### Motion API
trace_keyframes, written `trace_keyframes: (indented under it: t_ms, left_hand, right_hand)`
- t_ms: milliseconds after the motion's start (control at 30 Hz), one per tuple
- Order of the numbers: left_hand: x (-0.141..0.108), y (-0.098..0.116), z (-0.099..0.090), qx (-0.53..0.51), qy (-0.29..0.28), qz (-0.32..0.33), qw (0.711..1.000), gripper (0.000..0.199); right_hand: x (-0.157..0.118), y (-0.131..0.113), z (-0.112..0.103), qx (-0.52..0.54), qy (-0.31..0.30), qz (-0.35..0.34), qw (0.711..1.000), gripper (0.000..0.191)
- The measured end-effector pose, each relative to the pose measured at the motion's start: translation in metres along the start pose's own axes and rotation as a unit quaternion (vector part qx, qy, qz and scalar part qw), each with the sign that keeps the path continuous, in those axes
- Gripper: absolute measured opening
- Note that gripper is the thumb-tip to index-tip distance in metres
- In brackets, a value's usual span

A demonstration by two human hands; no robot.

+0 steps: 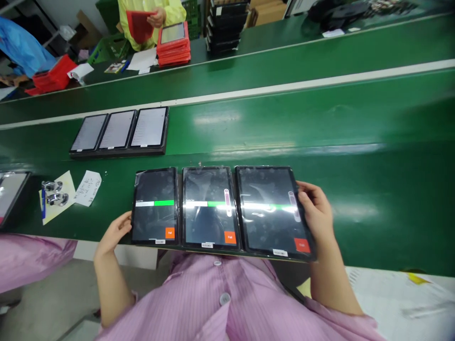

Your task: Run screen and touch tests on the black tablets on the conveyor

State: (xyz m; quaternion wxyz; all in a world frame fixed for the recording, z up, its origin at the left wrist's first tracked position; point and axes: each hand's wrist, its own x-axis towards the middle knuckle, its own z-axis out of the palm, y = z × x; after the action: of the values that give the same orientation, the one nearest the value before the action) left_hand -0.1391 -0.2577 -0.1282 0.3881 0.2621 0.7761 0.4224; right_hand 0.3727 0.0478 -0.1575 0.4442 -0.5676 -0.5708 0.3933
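Observation:
Three tablets lie side by side in a dark tray at the green table's front edge: a left tablet (155, 189), a middle tablet (204, 227) and a right tablet (265, 189). Each screen is dark, with a white and green bar and an orange-red button at the lower right. My left hand (113, 233) is closed on the left end of the tray, its fingertips partly hidden by the edge. At the other end, my right hand (315, 208) grips beside the right tablet, thumb near its edge and fingers behind.
Another row of three tablets (115, 130) lies farther back on the green table (284, 123). Left are metal parts (55, 193) on yellow paper, a written note (88, 188) and another tablet (10, 194). Across, a person (174, 10) holds a red case near stacked red cases (174, 49).

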Motion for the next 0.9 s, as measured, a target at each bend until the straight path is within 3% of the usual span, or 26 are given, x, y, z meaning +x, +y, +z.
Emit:
trace_keyframes:
  t_ms: [133, 400, 533, 633, 733, 800, 900]
  left_hand:
    - [-0.02, -0.013, 0.01, -0.001, 0.088, 0.005, 0.996, 0.078]
    - [-0.021, -0.001, 0.009, 0.053, 0.076, 0.013, 0.996, 0.078]
    - [-0.041, 0.011, 0.03, 0.125, 0.14, 0.046, 0.981, 0.074]
    - [-0.062, 0.022, 0.058, 0.24, 0.222, 0.159, 0.932, 0.062]
    - [-0.077, 0.021, 0.074, 0.383, 0.295, 0.287, 0.827, 0.049]
    - [-0.083, 0.013, 0.072, 0.421, 0.328, 0.342, 0.774, 0.048]
    - [-0.087, 0.001, 0.059, 0.441, 0.289, 0.372, 0.764, 0.057]
  right_hand:
    - [0.0, -0.001, 0.001, 0.0, 0.006, -0.003, 1.0, 0.042]
    - [-0.002, -0.003, 0.0, 0.0, -0.01, -0.008, 1.0, 0.042]
    - [-0.001, -0.003, 0.0, 0.005, -0.008, -0.009, 1.0, 0.041]
    - [-0.001, -0.002, 0.001, 0.007, -0.011, -0.01, 1.0, 0.043]
    - [-0.002, -0.003, 0.0, 0.013, -0.019, -0.009, 1.0, 0.043]
    - [-0.002, -0.003, 0.0, 0.017, -0.02, -0.009, 1.0, 0.043]
    - [-0.003, -0.004, 0.001, 0.014, -0.015, -0.015, 1.0, 0.042]
